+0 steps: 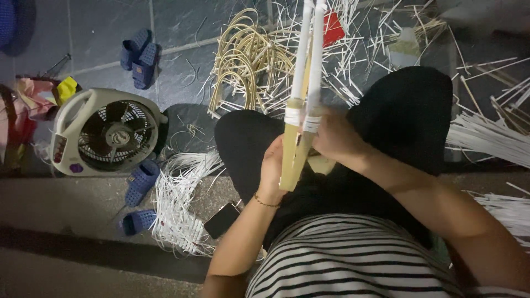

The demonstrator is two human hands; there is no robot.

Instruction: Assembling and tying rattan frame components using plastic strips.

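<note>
I hold a long bundle of bamboo slats (pixel 302 72) upright over my lap; its upper part is wrapped white and its lower end is bare tan wood. My left hand (pixel 271 168) grips the bare lower end from the left side. My right hand (pixel 337 138) closes around the slats just to the right, beside a band of white strip wound around them. Both hands sit above my black-trousered knees (pixel 408 110).
A white box fan (pixel 106 131) lies on the floor at left, with blue slippers (pixel 141 58) beyond it and another pair (pixel 141 182) nearer. A phone (pixel 222 219) rests by my left elbow. Curved cane loops (pixel 248 60) and loose white strips (pixel 179 204) litter the floor.
</note>
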